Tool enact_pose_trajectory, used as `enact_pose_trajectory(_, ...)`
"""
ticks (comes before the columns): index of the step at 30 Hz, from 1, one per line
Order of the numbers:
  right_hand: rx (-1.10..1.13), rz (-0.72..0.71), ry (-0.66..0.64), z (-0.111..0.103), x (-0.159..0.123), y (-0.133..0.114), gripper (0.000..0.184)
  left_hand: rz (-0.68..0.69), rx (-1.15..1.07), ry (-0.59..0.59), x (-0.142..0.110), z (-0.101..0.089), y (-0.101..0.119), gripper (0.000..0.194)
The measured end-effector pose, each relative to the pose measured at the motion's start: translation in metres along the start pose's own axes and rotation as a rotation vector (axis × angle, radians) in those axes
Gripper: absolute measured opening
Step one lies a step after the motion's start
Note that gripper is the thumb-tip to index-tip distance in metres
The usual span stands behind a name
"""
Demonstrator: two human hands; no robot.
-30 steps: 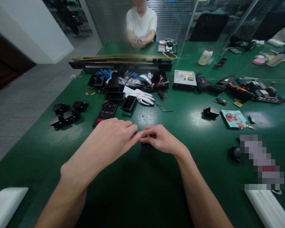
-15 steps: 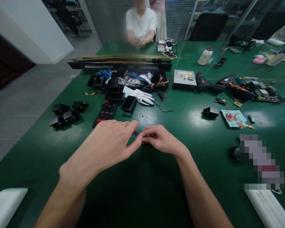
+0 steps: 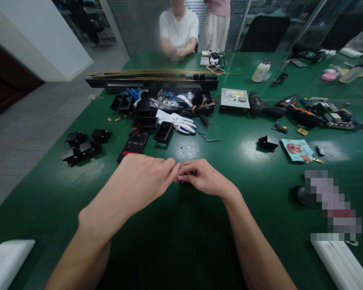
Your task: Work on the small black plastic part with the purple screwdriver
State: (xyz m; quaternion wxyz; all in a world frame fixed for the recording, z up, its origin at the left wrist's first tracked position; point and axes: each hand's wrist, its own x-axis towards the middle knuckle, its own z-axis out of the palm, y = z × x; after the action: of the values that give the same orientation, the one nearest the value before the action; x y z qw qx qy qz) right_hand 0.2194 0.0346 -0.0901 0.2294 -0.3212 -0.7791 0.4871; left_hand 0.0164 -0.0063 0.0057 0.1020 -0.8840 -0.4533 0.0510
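a: how is the room laid out?

b: a green table (image 3: 218, 225) is seen, with a person in white (image 3: 178, 30) seated at twelve o'clock from the joined hands.

a: and what is held there?

b: a small dark part (image 3: 184, 183), mostly hidden, seems to be pinched in the right hand (image 3: 205, 177), just above or on the tabletop. by the left hand (image 3: 143, 173) the right fingertips are met; whether anything is grasped in it cannot be told. the part is perhaps kept low and between both hands for steadiness.

a: why is the smartphone (image 3: 133, 146) placed so near?

b: it is laid face up at ten o'clock, probably so that its 01:30:12 can be read. the black housings (image 3: 89, 148) are grouped between nine and ten, perhaps to be kept apart from the clutter.

a: what about containers?

b: at twelve, blue and white gloves and striped wires are heaped in a black tray (image 3: 186, 112); a white glove (image 3: 181, 123) is spread at its near side. small pieces are rested on the optical drive (image 3: 227, 94) at one o'clock. between one and two, a bottle (image 3: 261, 71) is stood; its contents cannot be made out. near three, a snack packet (image 3: 296, 150) is laid flat, its contents hidden too.
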Motion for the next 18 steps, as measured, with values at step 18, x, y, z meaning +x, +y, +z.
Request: enact_pose_trajectory(18, -0.007, 0.001, -0.011, 0.0002, 0.0, 0.002, 0.019, -0.076, -0.05, 0.005, 0.0017, -0.0028, 0.0023, 0.039)
